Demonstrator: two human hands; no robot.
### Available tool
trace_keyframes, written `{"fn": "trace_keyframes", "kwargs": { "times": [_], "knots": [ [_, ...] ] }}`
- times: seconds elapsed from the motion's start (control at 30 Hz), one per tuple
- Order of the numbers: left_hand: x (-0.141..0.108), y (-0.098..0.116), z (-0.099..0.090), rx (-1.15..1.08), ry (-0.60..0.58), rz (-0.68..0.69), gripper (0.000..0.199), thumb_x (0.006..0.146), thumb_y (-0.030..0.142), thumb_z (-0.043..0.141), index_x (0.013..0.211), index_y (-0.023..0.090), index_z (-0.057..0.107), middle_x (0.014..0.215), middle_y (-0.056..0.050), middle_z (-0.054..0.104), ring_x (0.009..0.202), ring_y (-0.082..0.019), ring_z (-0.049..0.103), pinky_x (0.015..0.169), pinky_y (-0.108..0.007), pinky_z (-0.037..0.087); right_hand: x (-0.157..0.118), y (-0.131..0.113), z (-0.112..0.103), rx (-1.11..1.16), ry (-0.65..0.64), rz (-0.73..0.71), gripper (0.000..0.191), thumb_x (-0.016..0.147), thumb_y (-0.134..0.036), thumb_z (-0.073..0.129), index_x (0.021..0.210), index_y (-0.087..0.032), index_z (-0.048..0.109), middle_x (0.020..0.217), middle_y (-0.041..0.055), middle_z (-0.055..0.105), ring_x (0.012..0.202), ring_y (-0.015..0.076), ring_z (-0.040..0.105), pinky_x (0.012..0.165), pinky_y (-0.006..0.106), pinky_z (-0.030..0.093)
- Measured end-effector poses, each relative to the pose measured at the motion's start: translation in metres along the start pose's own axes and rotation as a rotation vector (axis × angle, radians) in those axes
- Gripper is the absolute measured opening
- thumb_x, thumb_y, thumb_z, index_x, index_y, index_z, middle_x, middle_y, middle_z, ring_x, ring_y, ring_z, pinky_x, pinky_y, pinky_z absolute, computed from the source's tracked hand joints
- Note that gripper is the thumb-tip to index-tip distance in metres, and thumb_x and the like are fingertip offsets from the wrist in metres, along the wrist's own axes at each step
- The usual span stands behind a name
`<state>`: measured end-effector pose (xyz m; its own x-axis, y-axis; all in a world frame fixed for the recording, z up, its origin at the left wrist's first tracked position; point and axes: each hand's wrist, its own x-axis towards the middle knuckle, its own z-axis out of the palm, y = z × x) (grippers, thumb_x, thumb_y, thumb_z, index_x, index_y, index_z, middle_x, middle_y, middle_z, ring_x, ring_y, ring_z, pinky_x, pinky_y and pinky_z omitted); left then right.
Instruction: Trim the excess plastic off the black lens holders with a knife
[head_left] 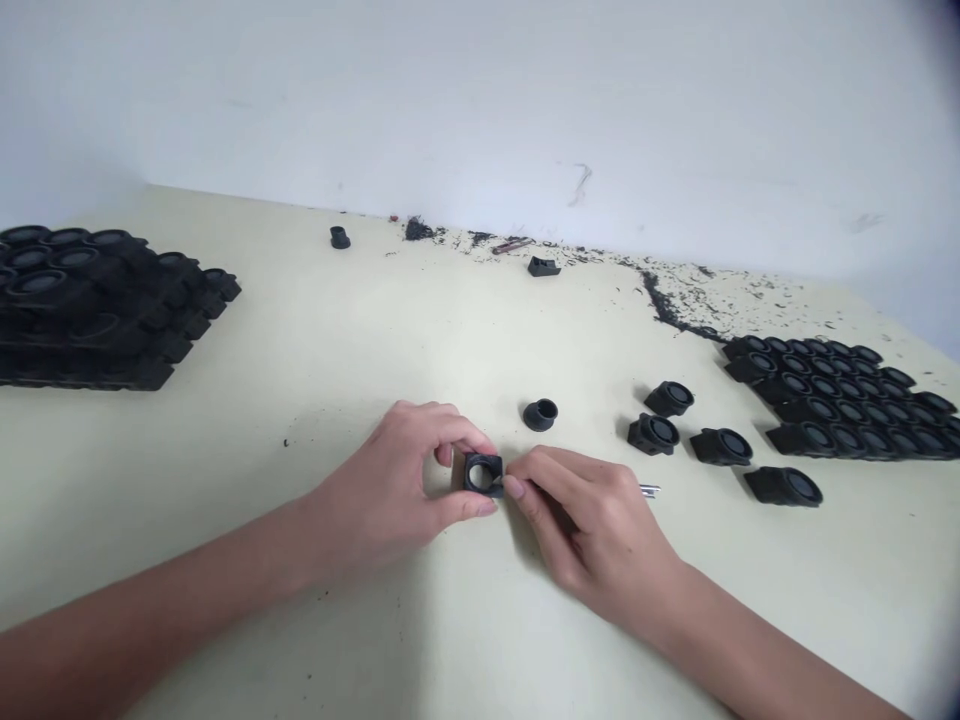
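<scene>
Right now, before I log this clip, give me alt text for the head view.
The left hand holds a small square black part while the right hand touches it. Rows of similar black parts lie on a cream table.

Black rubber fitting, cream table speckled black

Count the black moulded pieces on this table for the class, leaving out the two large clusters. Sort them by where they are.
Black moulded piece held between the left hand and right hand: 1
Loose pieces beyond the hands: 5
Loose pieces by the wall: 2
Total: 8
</scene>
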<state>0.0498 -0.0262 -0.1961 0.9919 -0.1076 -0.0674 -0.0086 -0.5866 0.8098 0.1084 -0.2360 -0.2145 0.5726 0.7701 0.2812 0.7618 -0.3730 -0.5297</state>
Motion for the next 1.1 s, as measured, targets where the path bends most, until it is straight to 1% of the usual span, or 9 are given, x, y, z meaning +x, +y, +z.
{"fn": "trace_keyframes", "kwargs": {
  "times": [0.1,0.27,0.5,0.7,0.8,0.9,0.97,1.03,1.1],
  "knots": [
    [0.001,-0.001,0.0,0.002,-0.001,0.002,0.023,0.077,0.036,0.077,0.097,0.031,0.069,0.086,0.006,0.06,0.084,-0.013,0.055,0.09,-0.035,0.038,0.001,0.0,0.0,-0.056,0.088,0.054,0.015,0.095,-0.018,0.051,0.083,-0.016,0.059,0.067,-0.0019,0.051,0.055,0.0062,0.037,0.052,0.023,0.027],
    [0.001,-0.002,-0.001,-0.008,-0.013,0.007,0.024,0.076,0.035,0.078,0.098,0.031,0.07,0.086,0.006,0.061,0.085,-0.013,0.056,0.092,-0.035,0.037,0.002,0.002,0.0,-0.027,0.029,-0.028,0.014,0.095,-0.017,0.051,0.085,-0.016,0.059,0.067,-0.0017,0.05,0.057,0.0066,0.039,0.054,0.023,0.029],
    [0.002,-0.003,-0.006,-0.025,-0.076,0.022,0.024,0.076,0.032,0.078,0.099,0.032,0.071,0.084,0.006,0.059,0.084,-0.011,0.056,0.089,-0.031,0.04,0.002,0.003,-0.002,-0.069,0.135,0.055,0.018,0.096,-0.018,0.05,0.082,-0.015,0.061,0.064,-0.0023,0.05,0.053,0.0057,0.036,0.051,0.023,0.028],
    [0.004,-0.006,-0.014,-0.011,-0.166,0.111,0.027,0.08,0.031,0.075,0.107,0.032,0.07,0.098,0.005,0.065,0.097,-0.013,0.058,0.1,-0.033,0.038,0.004,0.002,-0.005,-0.022,0.154,0.063,0.017,0.095,-0.018,0.052,0.083,-0.015,0.063,0.061,-0.0034,0.046,0.052,0.0048,0.035,0.05,0.022,0.029],
    [0.003,-0.005,-0.018,0.039,-0.18,0.186,0.054,0.081,0.024,0.071,0.132,0.037,0.057,0.12,0.006,0.064,0.114,-0.015,0.055,0.108,-0.033,0.035,0.005,0.0,-0.007,0.01,0.151,0.052,0.018,0.096,-0.017,0.051,0.083,-0.014,0.062,0.061,-0.0032,0.047,0.052,0.0047,0.035,0.05,0.021,0.03],
    [0.0,-0.003,-0.014,0.085,-0.105,0.224,0.089,0.075,0.034,0.079,0.15,0.038,0.032,0.137,0.005,0.056,0.123,-0.017,0.049,0.11,-0.034,0.033,0.004,-0.001,-0.008,0.038,0.163,0.048,0.015,0.096,-0.016,0.051,0.085,-0.014,0.061,0.062,-0.0032,0.047,0.052,0.0045,0.036,0.051,0.02,0.03],
    [-0.002,-0.003,-0.007,0.141,0.003,0.192,0.085,0.07,0.044,0.082,0.143,0.032,0.039,0.13,0.002,0.057,0.118,-0.019,0.05,0.105,-0.037,0.036,0.003,-0.001,-0.008,0.049,0.165,0.045,0.014,0.096,-0.015,0.052,0.085,-0.015,0.06,0.062,-0.0035,0.046,0.052,0.0043,0.035,0.051,0.02,0.03],
    [-0.004,-0.003,0.001,0.223,0.106,0.153,0.067,0.068,0.049,0.082,0.122,0.024,0.052,0.115,-0.001,0.059,0.108,-0.02,0.052,0.098,-0.039,0.038,0.002,-0.002,-0.008,0.056,0.15,0.035,0.013,0.095,-0.015,0.052,0.084,-0.015,0.059,0.063,-0.0037,0.045,0.053,0.0042,0.034,0.051,0.02,0.03],
    [-0.005,-0.002,0.006,0.283,0.136,0.14,0.05,0.069,0.049,0.08,0.1,0.019,0.054,0.102,-0.001,0.059,0.097,-0.019,0.051,0.092,-0.039,0.038,0.001,-0.001,-0.007,0.066,0.115,0.023,0.013,0.095,-0.015,0.052,0.084,-0.015,0.058,0.064,-0.0035,0.047,0.054,0.0044,0.036,0.052,0.02,0.03]
  ]
}}
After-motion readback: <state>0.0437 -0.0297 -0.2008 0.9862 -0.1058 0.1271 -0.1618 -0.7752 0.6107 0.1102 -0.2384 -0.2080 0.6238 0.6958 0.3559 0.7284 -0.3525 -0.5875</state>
